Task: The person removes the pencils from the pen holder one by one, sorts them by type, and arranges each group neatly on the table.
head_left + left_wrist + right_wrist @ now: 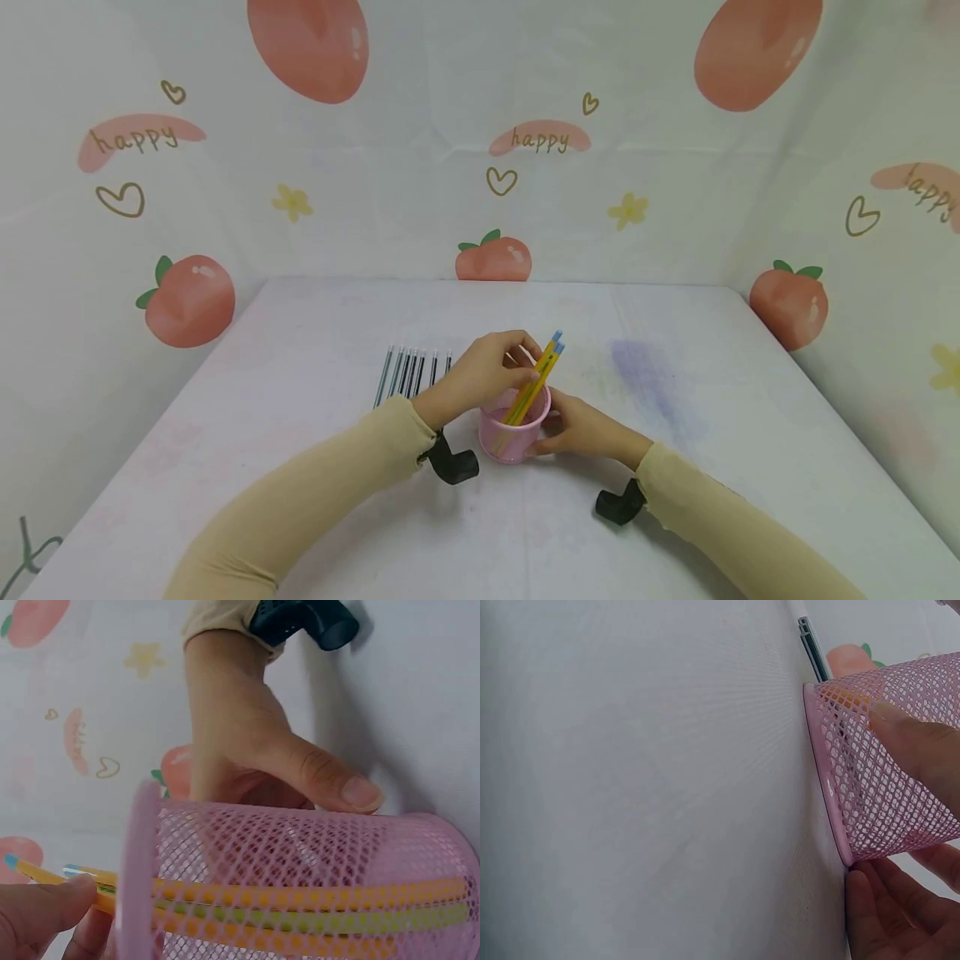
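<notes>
A pink mesh pen cup (517, 446) stands upright on the white table. Yellow pencils (552, 358) with blue ends lean inside it toward the right, and through the mesh in the left wrist view their shafts run down to the bottom beside a yellow-green one (330, 919). My left hand (483, 367), above the rim, pinches a yellow pencil near its top between thumb and fingers. From the right my right hand (588, 429) grips the cup, its thumb (919, 750) against the mesh and its fingers (900, 907) around the base.
Several dark pencil-like sticks (405, 371) with pale ends lie in a row left of the cup, partly behind the left forearm. Black wrist mounts (453, 462) hang under both sleeves. A printed cloth backdrop (420, 192) encloses the table's back and sides.
</notes>
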`<action>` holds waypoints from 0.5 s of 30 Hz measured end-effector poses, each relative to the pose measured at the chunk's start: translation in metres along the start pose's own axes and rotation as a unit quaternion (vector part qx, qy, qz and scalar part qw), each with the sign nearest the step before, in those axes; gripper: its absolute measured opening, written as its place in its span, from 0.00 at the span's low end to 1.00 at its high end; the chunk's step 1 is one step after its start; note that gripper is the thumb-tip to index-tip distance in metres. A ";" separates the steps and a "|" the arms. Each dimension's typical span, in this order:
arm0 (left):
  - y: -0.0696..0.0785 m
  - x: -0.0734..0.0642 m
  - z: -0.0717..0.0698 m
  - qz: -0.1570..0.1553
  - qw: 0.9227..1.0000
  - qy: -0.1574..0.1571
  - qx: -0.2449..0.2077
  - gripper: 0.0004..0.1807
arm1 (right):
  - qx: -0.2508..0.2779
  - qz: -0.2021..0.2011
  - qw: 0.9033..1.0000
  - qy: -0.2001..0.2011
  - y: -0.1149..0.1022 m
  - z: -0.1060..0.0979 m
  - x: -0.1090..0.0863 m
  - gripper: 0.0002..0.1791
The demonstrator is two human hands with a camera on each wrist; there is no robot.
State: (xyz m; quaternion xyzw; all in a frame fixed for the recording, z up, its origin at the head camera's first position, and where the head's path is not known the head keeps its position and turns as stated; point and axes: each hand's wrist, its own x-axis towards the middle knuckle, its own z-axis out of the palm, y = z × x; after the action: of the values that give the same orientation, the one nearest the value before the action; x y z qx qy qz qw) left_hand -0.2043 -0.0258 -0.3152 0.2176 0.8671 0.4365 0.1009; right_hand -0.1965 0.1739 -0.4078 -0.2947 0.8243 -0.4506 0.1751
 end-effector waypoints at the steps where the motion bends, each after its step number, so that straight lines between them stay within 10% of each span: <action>1: 0.000 0.000 -0.002 0.000 1.000 0.004 -0.008 0.08 | 0.000 0.001 1.000 -0.001 0.000 0.000 0.000 0.47; 15: 0.002 0.000 -0.027 0.024 0.989 0.061 -0.133 0.10 | 0.022 0.021 1.000 0.004 -0.004 0.002 0.001 0.48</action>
State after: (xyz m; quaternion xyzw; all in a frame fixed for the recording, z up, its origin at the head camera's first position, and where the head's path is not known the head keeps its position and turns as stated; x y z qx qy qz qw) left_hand -0.2140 -0.0445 -0.2974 0.1961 0.8001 0.5631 0.0655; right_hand -0.1952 0.1702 -0.4056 -0.2718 0.8208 -0.4661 0.1874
